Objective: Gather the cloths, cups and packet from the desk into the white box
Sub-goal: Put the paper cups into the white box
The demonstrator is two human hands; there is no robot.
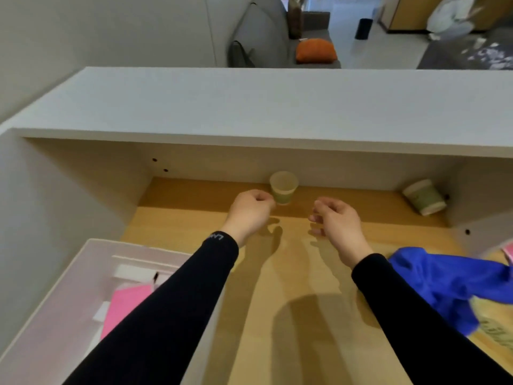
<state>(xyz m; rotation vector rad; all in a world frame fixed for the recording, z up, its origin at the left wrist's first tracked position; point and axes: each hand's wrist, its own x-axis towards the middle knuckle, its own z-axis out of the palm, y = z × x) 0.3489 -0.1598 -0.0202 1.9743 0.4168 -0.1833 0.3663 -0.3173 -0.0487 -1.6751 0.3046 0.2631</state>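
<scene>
An upright green paper cup (283,190) stands at the back of the wooden desk (291,273). My left hand (249,211) hovers just left of it, fingers curled, holding nothing. My right hand (337,219) floats to the cup's right, fingers loosely curled and empty. A second green cup (423,197) lies on its side at the back right. A blue cloth (455,282) is heaped at the right, over a pale packet (494,323). The white box (55,295) sits at the left front with a pink cloth (127,304) inside.
A white shelf (277,107) overhangs the desk's back, and white side walls close it in left and right. A pink item (508,250) peeks in at the right edge. Beyond the shelf are a sofa with an orange cushion (316,51) and a person.
</scene>
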